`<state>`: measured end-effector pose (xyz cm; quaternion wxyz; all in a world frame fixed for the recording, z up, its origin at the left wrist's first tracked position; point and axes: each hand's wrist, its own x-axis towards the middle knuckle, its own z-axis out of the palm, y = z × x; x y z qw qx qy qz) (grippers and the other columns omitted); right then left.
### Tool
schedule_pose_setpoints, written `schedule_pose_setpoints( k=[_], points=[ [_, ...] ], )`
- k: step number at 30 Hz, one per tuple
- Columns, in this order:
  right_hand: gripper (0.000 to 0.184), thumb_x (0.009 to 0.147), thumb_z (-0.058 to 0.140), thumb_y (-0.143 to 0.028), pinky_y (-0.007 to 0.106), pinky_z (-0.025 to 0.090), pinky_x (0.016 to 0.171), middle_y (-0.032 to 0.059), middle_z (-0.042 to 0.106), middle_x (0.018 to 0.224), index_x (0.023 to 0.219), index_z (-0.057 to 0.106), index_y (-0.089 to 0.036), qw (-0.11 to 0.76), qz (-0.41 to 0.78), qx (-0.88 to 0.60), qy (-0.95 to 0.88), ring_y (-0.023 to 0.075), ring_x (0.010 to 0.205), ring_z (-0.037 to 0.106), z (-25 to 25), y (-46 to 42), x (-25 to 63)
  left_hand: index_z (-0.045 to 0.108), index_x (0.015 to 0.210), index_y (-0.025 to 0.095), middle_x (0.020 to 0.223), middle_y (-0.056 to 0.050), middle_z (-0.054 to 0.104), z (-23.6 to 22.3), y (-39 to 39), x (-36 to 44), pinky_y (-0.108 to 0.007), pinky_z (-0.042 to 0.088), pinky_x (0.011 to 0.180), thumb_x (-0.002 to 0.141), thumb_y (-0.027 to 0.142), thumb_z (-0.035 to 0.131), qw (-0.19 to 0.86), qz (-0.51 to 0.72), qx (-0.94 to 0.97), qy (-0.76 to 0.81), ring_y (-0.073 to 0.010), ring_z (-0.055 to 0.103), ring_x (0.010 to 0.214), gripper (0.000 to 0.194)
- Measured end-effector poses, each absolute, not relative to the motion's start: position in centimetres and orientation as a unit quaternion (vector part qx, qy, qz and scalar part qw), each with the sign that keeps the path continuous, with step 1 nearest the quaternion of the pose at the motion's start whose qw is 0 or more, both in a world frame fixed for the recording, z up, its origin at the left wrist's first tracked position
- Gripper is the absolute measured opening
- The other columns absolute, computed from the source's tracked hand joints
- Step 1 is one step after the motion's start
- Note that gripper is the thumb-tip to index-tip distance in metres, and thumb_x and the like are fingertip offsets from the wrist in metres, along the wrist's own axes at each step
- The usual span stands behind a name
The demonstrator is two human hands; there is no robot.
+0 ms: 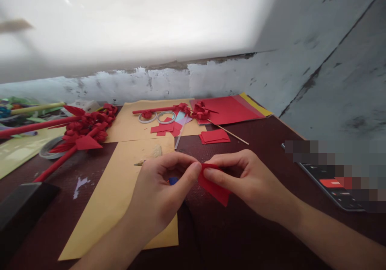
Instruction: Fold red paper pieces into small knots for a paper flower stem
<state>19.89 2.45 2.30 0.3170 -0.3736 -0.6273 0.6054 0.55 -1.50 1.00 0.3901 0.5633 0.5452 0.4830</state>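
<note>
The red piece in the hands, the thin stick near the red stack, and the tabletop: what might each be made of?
The red piece looks like matte paper: thin, sharp-cornered, without shine. The thin stick is probably bare wood or bamboo, going by its pale tan colour. The tabletop, dark maroon, could be laminate or painted wood; I can't tell.

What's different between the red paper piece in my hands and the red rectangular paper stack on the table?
The red paper piece slants downward; the red rectangular paper stack lies flat. The left hand and right hand pinch the piece; neither touches the stack. Both are red.
</note>
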Motion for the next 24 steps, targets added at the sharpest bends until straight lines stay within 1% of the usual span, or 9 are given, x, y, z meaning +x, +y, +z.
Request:
schedule_pose_setpoints(
  k=[2,4,6,9,11,14,18,21,24],
  points=[
    [0.006,0.085,0.084,-0.017,0.021,0.047,0.065,-0.0017,0.074,0.075,0.085,0.087,-0.022,0.312,0.605,-0.374,-0.63,0.0136,0.073,0.063,2.13,2.54,19.91,0.083,0.083,0.023,0.074,0.001,0.079,0.96,-1.65,0.52,-0.019,0.052,0.056,0.089,0.032,0.076,0.378,0.477,0.568,0.554,-0.0136,0.072,0.065,0.012],
    [0.01,0.085,0.083,-0.018,0.021,0.047,0.066,-0.0012,0.075,0.078,0.092,0.088,-0.023,0.31,0.599,-0.376,-0.636,0.0146,0.076,0.064,1.95,2.59,19.92,0.083,0.082,0.024,0.075,0.001,0.08,0.93,-1.78,0.52,-0.02,0.051,0.054,0.088,0.032,0.077,0.361,0.472,0.571,0.567,-0.0139,0.071,0.064,0.012],
    [0.011,0.084,0.084,-0.02,0.022,0.046,0.066,-0.0007,0.075,0.079,0.094,0.088,-0.022,0.306,0.592,-0.381,-0.64,0.0155,0.077,0.065,1.84,2.6,19.93,0.084,0.081,0.024,0.074,0.001,0.08,0.91,-1.83,0.53,-0.02,0.051,0.052,0.087,0.031,0.077,0.339,0.472,0.572,0.578,-0.014,0.071,0.061,0.011],
    [0.006,0.085,0.084,-0.025,0.023,0.045,0.064,0.0002,0.074,0.078,0.087,0.085,-0.02,0.297,0.601,-0.385,-0.635,0.0158,0.074,0.063,1.81,2.59,19.95,0.084,0.079,0.024,0.071,0.001,0.08,0.94,-1.75,0.53,-0.02,0.052,0.051,0.084,0.029,0.078,0.319,0.481,0.572,0.583,-0.0141,0.071,0.058,0.009],
    [0.012,0.087,0.082,-0.03,0.023,0.043,0.062,0.0007,0.072,0.077,0.084,0.083,-0.019,0.29,0.61,-0.384,-0.629,0.015,0.071,0.059,1.82,2.59,19.97,0.084,0.077,0.024,0.07,0.001,0.08,1.03,-1.68,0.51,-0.02,0.053,0.052,0.084,0.028,0.078,0.32,0.483,0.573,0.58,-0.0144,0.071,0.057,0.01],
    [0.022,0.091,0.077,-0.035,0.023,0.038,0.059,-0.0003,0.064,0.072,0.079,0.079,-0.016,0.283,0.614,-0.385,-0.629,0.0127,0.066,0.049,1.88,2.59,20.04,0.084,0.076,0.024,0.07,0.0,0.081,1.23,-1.64,0.53,-0.019,0.054,0.052,0.084,0.027,0.078,0.325,0.481,0.569,0.583,-0.0144,0.071,0.058,0.01],
    [0.03,0.095,0.072,-0.036,0.024,0.034,0.057,-0.0018,0.055,0.068,0.074,0.072,-0.015,0.281,0.617,-0.378,-0.63,0.0118,0.065,0.041,1.94,2.64,20.03,0.084,0.075,0.022,0.071,-0.001,0.08,1.29,-1.59,0.62,-0.02,0.054,0.052,0.082,0.027,0.08,0.336,0.484,0.559,0.583,-0.0147,0.071,0.058,0.009],
    [0.031,0.095,0.071,-0.036,0.024,0.032,0.058,-0.0021,0.053,0.068,0.072,0.07,-0.015,0.278,0.606,-0.383,-0.639,0.0121,0.066,0.04,1.88,2.73,19.96,0.082,0.075,0.021,0.07,-0.001,0.079,1.13,-1.44,0.6,-0.019,0.053,0.052,0.08,0.027,0.083,0.35,0.489,0.557,0.574,-0.0142,0.071,0.059,0.008],
    [0.028,0.095,0.072,-0.033,0.024,0.032,0.058,-0.0026,0.052,0.069,0.072,0.071,-0.016,0.277,0.603,-0.384,-0.642,0.0116,0.066,0.04,1.8,2.8,19.93,0.081,0.076,0.02,0.07,-0.001,0.077,0.99,-1.28,0.56,-0.018,0.052,0.053,0.082,0.03,0.082,0.38,0.487,0.549,0.563,-0.0137,0.07,0.061,0.012]
  ],
)
